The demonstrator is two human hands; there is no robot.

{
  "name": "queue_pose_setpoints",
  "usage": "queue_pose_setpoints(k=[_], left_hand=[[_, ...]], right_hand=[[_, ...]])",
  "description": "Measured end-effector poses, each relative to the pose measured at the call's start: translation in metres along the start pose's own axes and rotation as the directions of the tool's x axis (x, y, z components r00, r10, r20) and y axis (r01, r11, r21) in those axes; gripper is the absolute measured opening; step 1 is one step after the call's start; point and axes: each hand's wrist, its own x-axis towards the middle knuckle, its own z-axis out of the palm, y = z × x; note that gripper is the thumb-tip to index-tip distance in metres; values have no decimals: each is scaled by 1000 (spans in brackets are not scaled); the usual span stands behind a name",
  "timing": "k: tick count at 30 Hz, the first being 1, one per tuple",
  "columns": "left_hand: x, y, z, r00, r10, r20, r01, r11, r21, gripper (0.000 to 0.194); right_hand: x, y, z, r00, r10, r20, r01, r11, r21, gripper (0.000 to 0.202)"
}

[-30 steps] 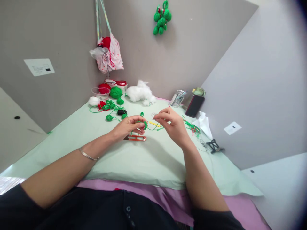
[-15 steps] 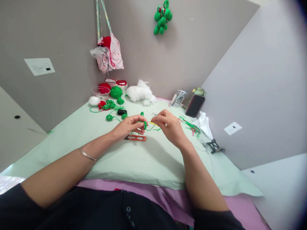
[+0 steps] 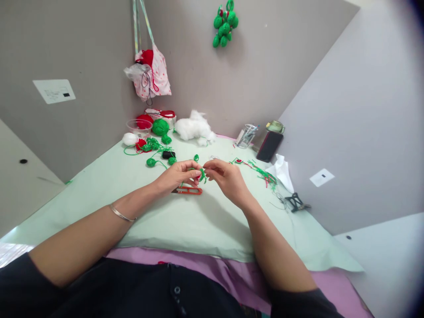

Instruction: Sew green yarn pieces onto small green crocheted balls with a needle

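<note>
Between thumb and fingers, my left hand [image 3: 185, 173] pinches a small green and red yarn piece [image 3: 202, 175]. My right hand [image 3: 223, 174] is right beside it, its fingertips pressed together at the piece's right edge; whatever they grip is too small to make out. Under my left hand lies an orange thread snipper [image 3: 194, 191], its left end partly covered. Small green yarn balls [image 3: 151, 163] and a black object [image 3: 168, 155] rest beyond my left hand.
White stuffing [image 3: 194, 127], a large green yarn ball [image 3: 160, 127] and a clear tub [image 3: 139, 125] stand at the back. To the right are a pen cup [image 3: 246, 136], a phone [image 3: 270, 146], yarn scraps [image 3: 265, 173], a tissue [image 3: 281, 172] and a black clip [image 3: 297, 202].
My right hand has moved left, up to the yarn piece in my left hand. The strand that stretched between the hands no longer shows, and red now shows on the piece.
</note>
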Motion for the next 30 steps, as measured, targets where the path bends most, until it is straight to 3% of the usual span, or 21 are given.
queue_pose_setpoints(k=[2,6,9,13,16,19,21,24,26,27,28,30], left_hand=[[0,0,0,1000,-19,-17,19,1000,0,26],[1,-1,1,998,-65,-26,66,997,45,28],[1,0,0,997,-75,-6,75,994,79,29],[-1,7,1,997,-51,-53,57,990,130,27],[-3,12,4,995,-68,-77,81,983,167,27],[-4,14,4,994,-79,-74,91,982,166,27],[-4,13,4,994,-74,-75,87,980,177,26],[-2,12,2,996,-71,-58,80,979,187,26],[-2,10,2,997,-74,-39,79,984,160,26],[-2,9,1,997,-77,-31,80,987,140,27],[-1,8,1,997,-78,-26,80,990,118,27],[-1,6,-1,997,-69,-16,70,994,82,29]], right_hand=[[-1,-3,1,999,-33,25,33,999,6,16],[-2,-7,3,985,-167,42,172,970,-171,17],[-3,-10,5,981,-193,-28,184,964,-192,16],[-1,-16,4,985,-49,-163,84,973,216,12],[2,-17,-5,984,109,-143,-13,838,546,16],[7,-12,-21,971,202,-127,-56,711,701,23],[10,-5,-34,935,233,-269,35,693,720,25],[13,4,-53,770,235,-593,260,732,629,22],[13,8,-60,695,222,-684,315,760,568,18],[13,8,-61,700,211,-683,303,778,550,17],[13,8,-60,733,191,-652,266,802,534,15],[11,4,-55,834,124,-537,166,873,459,13]])
